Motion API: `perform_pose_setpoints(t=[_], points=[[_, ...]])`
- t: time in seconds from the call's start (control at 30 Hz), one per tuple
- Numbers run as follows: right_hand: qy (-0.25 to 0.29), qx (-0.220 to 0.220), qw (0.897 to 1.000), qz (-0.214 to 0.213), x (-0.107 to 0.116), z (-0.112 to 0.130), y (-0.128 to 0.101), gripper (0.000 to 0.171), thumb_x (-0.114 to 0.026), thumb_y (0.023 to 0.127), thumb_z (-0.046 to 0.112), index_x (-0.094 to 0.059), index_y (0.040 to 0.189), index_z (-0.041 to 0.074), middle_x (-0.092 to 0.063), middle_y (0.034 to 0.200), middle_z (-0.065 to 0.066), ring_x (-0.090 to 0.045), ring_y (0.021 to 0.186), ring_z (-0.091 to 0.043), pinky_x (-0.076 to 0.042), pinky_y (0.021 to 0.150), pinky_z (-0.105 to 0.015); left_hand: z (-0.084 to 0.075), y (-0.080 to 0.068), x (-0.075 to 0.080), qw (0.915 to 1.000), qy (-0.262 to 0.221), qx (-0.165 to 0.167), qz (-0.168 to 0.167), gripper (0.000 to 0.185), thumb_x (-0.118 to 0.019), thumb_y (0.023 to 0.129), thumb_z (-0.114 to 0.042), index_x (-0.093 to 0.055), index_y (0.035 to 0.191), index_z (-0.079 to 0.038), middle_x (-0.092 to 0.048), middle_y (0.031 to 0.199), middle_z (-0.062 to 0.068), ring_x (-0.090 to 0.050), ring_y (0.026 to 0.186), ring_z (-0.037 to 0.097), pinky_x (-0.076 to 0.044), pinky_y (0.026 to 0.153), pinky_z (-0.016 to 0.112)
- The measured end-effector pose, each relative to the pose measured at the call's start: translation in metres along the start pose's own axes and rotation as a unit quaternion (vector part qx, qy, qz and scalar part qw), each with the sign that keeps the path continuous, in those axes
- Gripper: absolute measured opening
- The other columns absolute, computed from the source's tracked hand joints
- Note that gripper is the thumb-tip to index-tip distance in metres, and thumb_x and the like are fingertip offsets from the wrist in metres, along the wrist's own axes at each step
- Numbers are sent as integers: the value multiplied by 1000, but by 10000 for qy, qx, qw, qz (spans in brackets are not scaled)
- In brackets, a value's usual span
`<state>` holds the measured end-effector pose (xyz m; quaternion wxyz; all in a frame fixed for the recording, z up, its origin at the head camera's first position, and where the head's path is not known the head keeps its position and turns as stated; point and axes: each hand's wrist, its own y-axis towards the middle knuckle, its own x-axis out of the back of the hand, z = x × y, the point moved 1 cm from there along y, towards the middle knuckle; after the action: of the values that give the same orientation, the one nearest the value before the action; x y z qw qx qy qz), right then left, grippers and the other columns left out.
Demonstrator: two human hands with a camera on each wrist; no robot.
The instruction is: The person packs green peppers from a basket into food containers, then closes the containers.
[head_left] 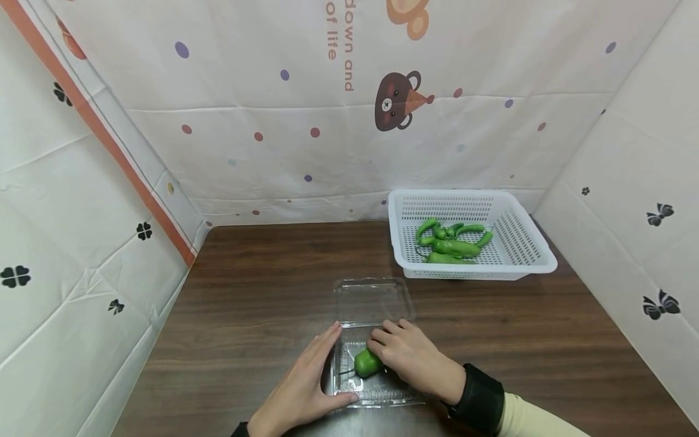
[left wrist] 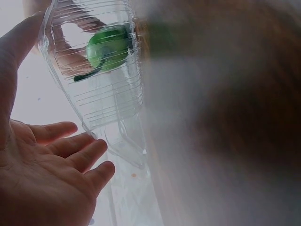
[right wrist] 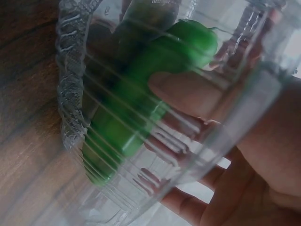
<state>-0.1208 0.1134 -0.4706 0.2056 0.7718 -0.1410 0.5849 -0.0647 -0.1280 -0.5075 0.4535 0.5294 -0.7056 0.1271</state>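
A clear plastic clamshell container [head_left: 377, 397] lies on the table with its lid [head_left: 374, 300] folded back, away from the person. Inside it is a green pepper [head_left: 366, 364], its thin stem pointing left. My right hand [head_left: 412, 358] reaches into the container from the right and grips the pepper. Through the clear wall in the right wrist view, the thumb presses along the long pepper [right wrist: 136, 89]. My left hand [head_left: 306, 388] lies along the container's left side, fingers extended, thumb at the near corner. In the left wrist view its fingertips [left wrist: 96, 148] are right at the container's rim.
A white perforated basket [head_left: 532, 258] with several green peppers [head_left: 455, 247] stands at the back right of the brown wooden table [head_left: 262, 279]. Patterned white cloth [head_left: 262, 164] hangs behind the table and along both sides.
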Motion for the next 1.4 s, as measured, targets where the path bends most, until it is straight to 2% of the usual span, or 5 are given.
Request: perform_pose_setpoints(t=[0.47, 0.7, 0.97, 1.17, 1.4], points=[[96, 45, 9999, 38, 2, 0, -3, 30, -84, 87, 19, -76, 115, 19, -68, 108, 5, -59, 96, -15, -47, 69, -28, -4, -1, 3, 9999, 110, -96, -27, 109, -80, 80, -64, -29, 163, -15, -33, 166, 3, -37, 149, 30, -43, 113, 53], [266, 91, 9994, 177, 3, 0, -6, 33, -83, 88, 20, -73, 120, 19, -66, 113, 4, -59, 101, -17, -55, 81, -37, -4, -1, 5, 9991, 302, -267, -125, 107, -83, 79, -58, -31, 162, -14, -32, 166, 4, -38, 148, 34, -38, 117, 53], [243, 157, 9995, 106, 8, -2, -8, 33, -80, 91, 21, -73, 123, 19, -67, 117, 3, -59, 103, -17, -52, 80, -32, -8, 2, 10, 9991, 309, -274, -72, 100, -78, 84, -61, -38, 158, -7, -29, 167, 4, -35, 149, 35, -35, 118, 55], [613, 89, 9970, -454, 16, -7, -10, 34, -85, 86, 20, -74, 118, 17, -67, 113, 2, -60, 99, -16, -52, 77, -31, -14, 12, 15, 9973, 421, -578, -176, 95, -79, 84, -60, -44, 153, -4, -31, 166, 6, -36, 149, 33, -35, 119, 52], [964, 84, 9854, -1403, 27, -25, -11, 34, -88, 81, 14, -76, 113, 14, -69, 109, 2, -61, 97, -14, -57, 78, -31, -22, 30, 23, 9949, 471, -841, -292, 94, -80, 83, -59, -43, 152, -6, -30, 167, 7, -36, 149, 29, -33, 120, 50]])
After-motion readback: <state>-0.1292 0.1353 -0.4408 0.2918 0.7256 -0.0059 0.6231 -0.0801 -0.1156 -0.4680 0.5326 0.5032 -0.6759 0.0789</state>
